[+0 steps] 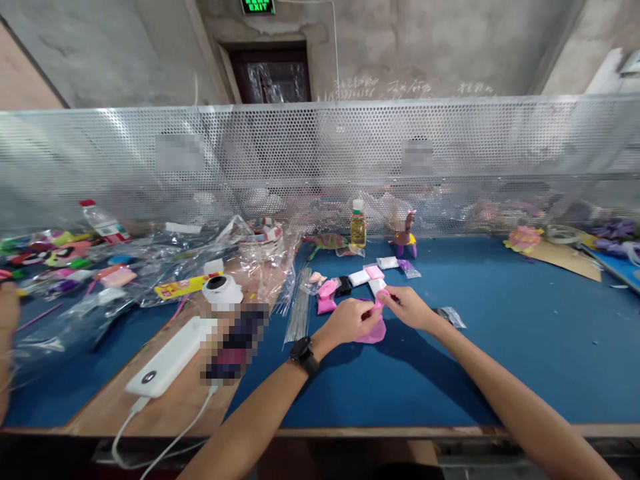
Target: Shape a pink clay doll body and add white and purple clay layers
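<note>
Between my two hands is a small piece of pink clay (382, 297). My left hand (352, 319), below a wrist wearing a black watch, is closed with its fingertips at the clay's lower end. The fingers of my right hand (406, 307) pinch its upper right side. Under my hands a flat purple-pink piece (374, 332) lies on the blue mat (350, 393). Just behind are white packets (358, 278), a black packet (344, 287) and a bright pink packet (327, 305). Thin wires (299, 313) lie left of them.
Behind the packets stand an oil bottle (358, 230) and a small animal figure (406, 237). To the left are a white power bank (167, 360) with cables, a white camera (223, 292) and plastic bags. Another person's arm (6, 333) shows at the left edge.
</note>
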Demonstrator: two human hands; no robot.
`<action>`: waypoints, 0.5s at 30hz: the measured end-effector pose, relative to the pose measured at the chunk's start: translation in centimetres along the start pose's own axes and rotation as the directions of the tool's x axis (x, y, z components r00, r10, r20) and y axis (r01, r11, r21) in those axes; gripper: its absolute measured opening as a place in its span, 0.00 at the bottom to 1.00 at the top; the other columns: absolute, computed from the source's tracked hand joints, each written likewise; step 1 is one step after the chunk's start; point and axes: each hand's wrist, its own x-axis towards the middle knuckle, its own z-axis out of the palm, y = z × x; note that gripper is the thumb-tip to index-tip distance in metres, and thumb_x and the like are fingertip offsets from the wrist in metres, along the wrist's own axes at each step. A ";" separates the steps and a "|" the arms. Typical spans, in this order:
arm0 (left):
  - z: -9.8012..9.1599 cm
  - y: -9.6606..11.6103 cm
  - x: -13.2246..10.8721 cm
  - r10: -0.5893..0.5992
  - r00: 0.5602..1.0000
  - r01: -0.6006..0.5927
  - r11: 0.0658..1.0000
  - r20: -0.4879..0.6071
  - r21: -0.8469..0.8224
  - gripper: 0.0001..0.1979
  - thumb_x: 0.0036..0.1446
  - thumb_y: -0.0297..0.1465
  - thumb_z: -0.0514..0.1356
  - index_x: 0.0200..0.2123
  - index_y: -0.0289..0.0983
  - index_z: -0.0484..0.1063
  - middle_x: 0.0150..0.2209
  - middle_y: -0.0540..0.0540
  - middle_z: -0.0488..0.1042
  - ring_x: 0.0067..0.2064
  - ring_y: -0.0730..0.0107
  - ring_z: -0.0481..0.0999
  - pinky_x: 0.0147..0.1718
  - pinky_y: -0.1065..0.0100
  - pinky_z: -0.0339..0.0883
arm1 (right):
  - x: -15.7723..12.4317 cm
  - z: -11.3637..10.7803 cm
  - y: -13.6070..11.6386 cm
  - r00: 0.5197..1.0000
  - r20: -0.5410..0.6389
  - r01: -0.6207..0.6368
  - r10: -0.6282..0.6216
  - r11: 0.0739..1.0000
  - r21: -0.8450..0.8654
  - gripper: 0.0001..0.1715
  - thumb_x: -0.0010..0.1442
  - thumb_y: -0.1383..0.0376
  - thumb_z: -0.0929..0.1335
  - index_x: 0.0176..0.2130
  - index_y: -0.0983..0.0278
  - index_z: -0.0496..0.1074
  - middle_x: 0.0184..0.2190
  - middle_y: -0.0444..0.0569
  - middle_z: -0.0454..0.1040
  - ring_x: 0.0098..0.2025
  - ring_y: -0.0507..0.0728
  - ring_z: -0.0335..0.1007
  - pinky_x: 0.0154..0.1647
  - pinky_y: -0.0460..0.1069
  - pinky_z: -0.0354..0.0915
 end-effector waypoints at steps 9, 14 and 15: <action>-0.4 -0.8 -0.3 -0.029 0.997 0.028 0.999 0.064 0.017 0.19 0.66 0.42 0.55 0.28 0.37 0.72 0.26 0.48 0.75 0.26 0.72 0.69 0.26 0.69 0.48 | -0.6 0.9 -1.5 0.990 0.120 -0.097 0.078 0.982 0.162 0.27 0.70 0.45 0.58 0.36 0.63 0.66 0.30 0.45 0.69 0.32 0.54 0.62 0.33 0.47 0.59; -0.2 -1.0 -0.3 -0.064 0.994 0.050 0.985 0.083 0.167 0.23 0.57 0.45 0.63 0.18 0.36 0.68 0.20 0.47 0.72 0.23 0.72 0.66 0.25 0.67 0.43 | -0.8 1.0 -2.0 0.963 0.258 0.066 -0.075 0.997 0.043 0.26 0.71 0.50 0.59 0.29 0.64 0.67 0.25 0.44 0.68 0.28 0.52 0.59 0.30 0.48 0.54; -0.2 -0.9 -0.3 -0.102 0.992 0.087 0.976 0.069 0.199 0.26 0.56 0.48 0.63 0.16 0.36 0.66 0.18 0.47 0.70 0.22 0.72 0.65 0.25 0.67 0.42 | -0.7 0.9 -2.0 0.963 0.257 0.072 -0.081 0.996 0.044 0.27 0.72 0.51 0.58 0.27 0.64 0.66 0.23 0.43 0.66 0.26 0.52 0.57 0.29 0.47 0.53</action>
